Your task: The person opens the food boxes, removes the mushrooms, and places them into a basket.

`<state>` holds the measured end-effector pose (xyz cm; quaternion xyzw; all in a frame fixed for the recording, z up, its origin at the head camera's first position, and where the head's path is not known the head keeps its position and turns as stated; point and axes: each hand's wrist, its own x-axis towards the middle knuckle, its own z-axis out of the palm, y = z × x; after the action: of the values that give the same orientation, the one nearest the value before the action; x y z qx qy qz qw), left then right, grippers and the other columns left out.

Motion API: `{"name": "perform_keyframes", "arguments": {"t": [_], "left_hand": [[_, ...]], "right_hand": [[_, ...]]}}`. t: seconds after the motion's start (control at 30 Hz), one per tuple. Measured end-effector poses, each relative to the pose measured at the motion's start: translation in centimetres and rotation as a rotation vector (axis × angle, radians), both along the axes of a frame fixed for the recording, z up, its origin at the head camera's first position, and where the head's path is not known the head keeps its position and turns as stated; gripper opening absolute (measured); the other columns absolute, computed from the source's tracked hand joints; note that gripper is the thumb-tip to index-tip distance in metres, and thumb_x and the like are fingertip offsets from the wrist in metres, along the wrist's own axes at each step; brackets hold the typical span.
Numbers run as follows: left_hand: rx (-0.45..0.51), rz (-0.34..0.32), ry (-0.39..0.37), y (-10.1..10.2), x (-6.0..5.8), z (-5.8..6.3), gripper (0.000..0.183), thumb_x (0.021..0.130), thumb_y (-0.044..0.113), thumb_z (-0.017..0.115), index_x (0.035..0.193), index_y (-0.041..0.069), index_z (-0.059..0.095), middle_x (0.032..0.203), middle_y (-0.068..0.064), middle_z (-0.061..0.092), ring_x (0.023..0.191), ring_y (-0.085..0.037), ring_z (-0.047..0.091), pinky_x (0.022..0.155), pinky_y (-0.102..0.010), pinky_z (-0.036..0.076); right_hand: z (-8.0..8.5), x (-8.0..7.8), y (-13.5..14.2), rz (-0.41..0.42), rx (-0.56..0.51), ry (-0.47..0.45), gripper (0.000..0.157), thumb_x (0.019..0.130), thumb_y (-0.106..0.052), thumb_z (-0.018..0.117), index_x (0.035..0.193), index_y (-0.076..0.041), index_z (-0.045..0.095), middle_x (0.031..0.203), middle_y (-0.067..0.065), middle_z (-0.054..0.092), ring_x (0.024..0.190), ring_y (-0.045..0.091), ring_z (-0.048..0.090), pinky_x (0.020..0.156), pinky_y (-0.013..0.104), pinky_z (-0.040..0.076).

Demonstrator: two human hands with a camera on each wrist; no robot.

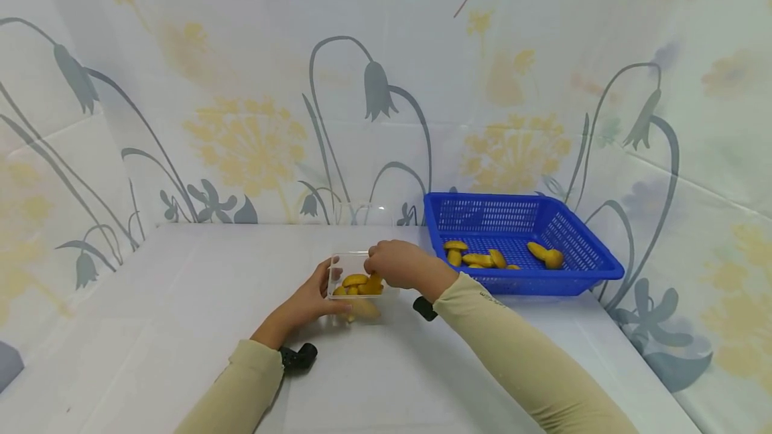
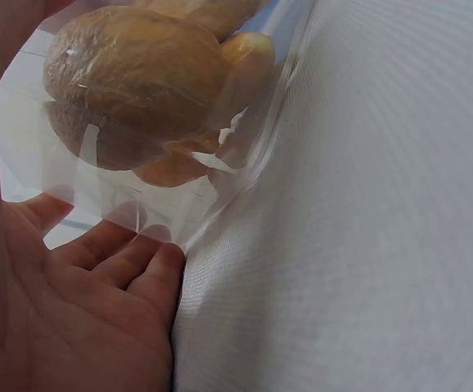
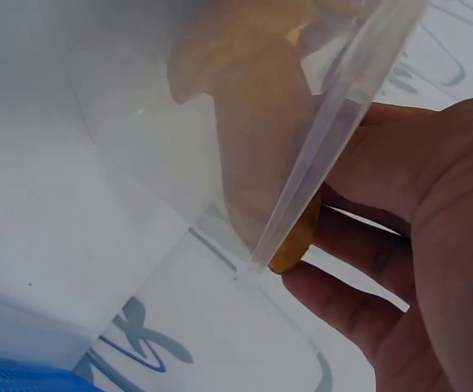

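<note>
A clear plastic box [image 1: 345,262] with its lid [image 1: 364,214] raised at the back stands on the table, holding several yellow-brown mushrooms [image 1: 354,280]. My left hand [image 1: 310,297] grips its left side, thumb in front and fingers round the far side. In the left wrist view, a large mushroom cap [image 2: 138,77] shows through the clear wall, above the fingers. At the box's right rim my right hand [image 1: 404,264] pinches a mushroom [image 3: 297,241] by its stem end. Most of that mushroom is inside the box, seen through the wall in the right wrist view.
A blue plastic basket [image 1: 525,282] stands to the right of the box, with several more mushrooms [image 1: 479,260] lying in it. White cloth covers the table [image 1: 199,313]. A flower-patterned curtain [image 1: 259,72] hangs behind. A grey object [image 1: 9,366] shows at the left edge.
</note>
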<state>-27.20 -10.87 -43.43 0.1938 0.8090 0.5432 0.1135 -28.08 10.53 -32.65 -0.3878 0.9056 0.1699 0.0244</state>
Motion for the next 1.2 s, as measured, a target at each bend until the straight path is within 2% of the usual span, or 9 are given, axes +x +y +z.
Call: {"name": "perform_keyframes", "arguments": {"t": [0.3, 0.5, 0.7, 0.9, 1.2], "left_hand": [[-0.010, 0.004, -0.005, 0.1, 0.1, 0.3, 0.108, 0.078, 0.032, 0.081, 0.156, 0.016, 0.008, 0.158, -0.017, 0.027, 0.148, -0.031, 0.023, 0.119, -0.052, 0.022], [-0.029, 0.011, -0.011, 0.1, -0.2, 0.1, 0.108, 0.078, 0.034, 0.081, 0.155, 0.017, 0.008, 0.159, -0.016, 0.026, 0.148, -0.032, 0.023, 0.119, -0.052, 0.023], [-0.041, 0.020, -0.013, 0.1, -0.4, 0.0, 0.108, 0.077, 0.035, 0.081, 0.155, 0.019, 0.009, 0.159, -0.015, 0.026, 0.149, -0.031, 0.022, 0.119, -0.051, 0.023], [-0.043, 0.016, -0.011, 0.0, -0.3, 0.0, 0.108, 0.077, 0.036, 0.081, 0.155, 0.019, 0.009, 0.159, -0.015, 0.026, 0.149, -0.031, 0.022, 0.119, -0.051, 0.023], [-0.031, 0.013, -0.008, 0.1, 0.0, 0.0, 0.108, 0.078, 0.036, 0.081, 0.156, 0.018, 0.009, 0.159, -0.015, 0.026, 0.149, -0.031, 0.021, 0.119, -0.051, 0.023]], "right_hand": [[-0.3, -0.2, 1.0, 0.012, -0.137, -0.005, 0.023, 0.091, -0.011, 0.067, 0.110, -0.022, 0.073, 0.104, -0.004, 0.068, 0.098, 0.014, 0.061, 0.093, 0.026, 0.052], [0.6, 0.0, 1.5, -0.038, -0.183, -0.043, 0.024, 0.092, -0.008, 0.065, 0.111, -0.020, 0.072, 0.107, -0.002, 0.067, 0.098, 0.014, 0.060, 0.092, 0.026, 0.053], [0.6, 0.0, 1.8, -0.084, -0.231, -0.125, 0.024, 0.094, -0.011, 0.062, 0.115, -0.018, 0.072, 0.114, -0.001, 0.068, 0.102, 0.015, 0.061, 0.094, 0.029, 0.053], [0.0, 0.0, 1.3, -0.077, -0.167, -0.075, 0.022, 0.092, -0.014, 0.066, 0.110, -0.023, 0.074, 0.111, -0.004, 0.068, 0.099, 0.014, 0.058, 0.092, 0.027, 0.052], [0.0, 0.3, -0.7, -0.072, 0.061, 0.097, 0.012, 0.091, -0.022, 0.068, 0.100, -0.021, 0.076, 0.097, -0.005, 0.070, 0.086, 0.016, 0.056, 0.077, 0.026, 0.050]]}}
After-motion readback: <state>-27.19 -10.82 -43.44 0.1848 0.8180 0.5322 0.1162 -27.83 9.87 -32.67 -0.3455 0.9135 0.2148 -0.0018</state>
